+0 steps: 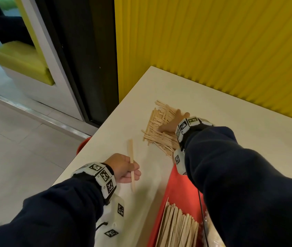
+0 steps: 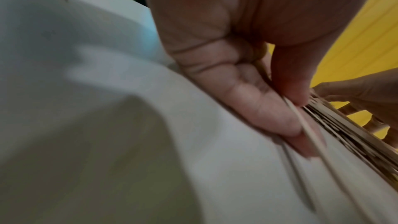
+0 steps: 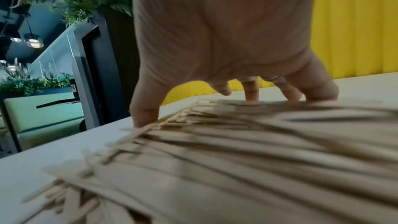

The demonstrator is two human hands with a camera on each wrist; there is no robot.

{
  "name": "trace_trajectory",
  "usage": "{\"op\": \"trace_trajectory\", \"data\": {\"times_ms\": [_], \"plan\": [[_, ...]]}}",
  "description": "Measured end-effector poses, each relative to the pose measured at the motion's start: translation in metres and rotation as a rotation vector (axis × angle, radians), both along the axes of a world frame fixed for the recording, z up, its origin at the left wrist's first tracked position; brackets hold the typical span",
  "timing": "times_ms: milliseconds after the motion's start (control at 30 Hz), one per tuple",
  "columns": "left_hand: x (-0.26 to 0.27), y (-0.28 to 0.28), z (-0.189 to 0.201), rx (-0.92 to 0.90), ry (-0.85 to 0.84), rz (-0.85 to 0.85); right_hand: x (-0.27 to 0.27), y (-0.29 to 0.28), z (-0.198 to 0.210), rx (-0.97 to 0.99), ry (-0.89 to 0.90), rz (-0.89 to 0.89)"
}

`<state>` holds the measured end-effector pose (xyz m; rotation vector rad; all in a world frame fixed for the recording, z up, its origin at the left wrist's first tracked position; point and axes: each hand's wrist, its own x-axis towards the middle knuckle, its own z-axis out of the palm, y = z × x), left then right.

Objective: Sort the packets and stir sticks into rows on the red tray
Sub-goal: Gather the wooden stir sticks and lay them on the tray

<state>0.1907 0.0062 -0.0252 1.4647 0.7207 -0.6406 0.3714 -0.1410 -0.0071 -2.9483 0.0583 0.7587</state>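
A loose pile of wooden stir sticks (image 1: 159, 132) lies on the white table (image 1: 231, 122). My right hand (image 1: 170, 122) is spread over it, thumb and fingertips (image 3: 252, 91) pressing on the pile (image 3: 237, 151). Nearer to me, my left hand (image 1: 134, 171) pinches a single stir stick (image 1: 131, 157) between thumb and fingers, its lower end touching the table. The left wrist view shows that stick (image 2: 301, 122) held edge-on in the left hand (image 2: 301, 117). The red tray (image 1: 177, 189) sits under my right forearm, with a neat row of sticks (image 1: 177, 227) in it.
A ribbed yellow wall (image 1: 213, 41) runs along the table's far side. The table's left edge (image 1: 95, 138) drops to the floor, with something red (image 1: 82, 145) just below it. A black cable (image 1: 202, 211) crosses the tray. Something crinkled and clear (image 1: 213, 234) lies at the tray's right.
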Motion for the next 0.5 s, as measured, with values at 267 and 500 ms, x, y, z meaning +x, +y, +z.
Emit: {"op": "trace_trajectory", "data": {"times_ms": [267, 500], "plan": [[0.002, 0.000, 0.003, 0.001, 0.023, -0.016, -0.012, -0.011, 0.019, -0.156, 0.030, 0.165], [0.001, 0.000, 0.004, 0.014, 0.026, -0.021, -0.020, -0.024, 0.020, 0.031, -0.012, 0.120]]}}
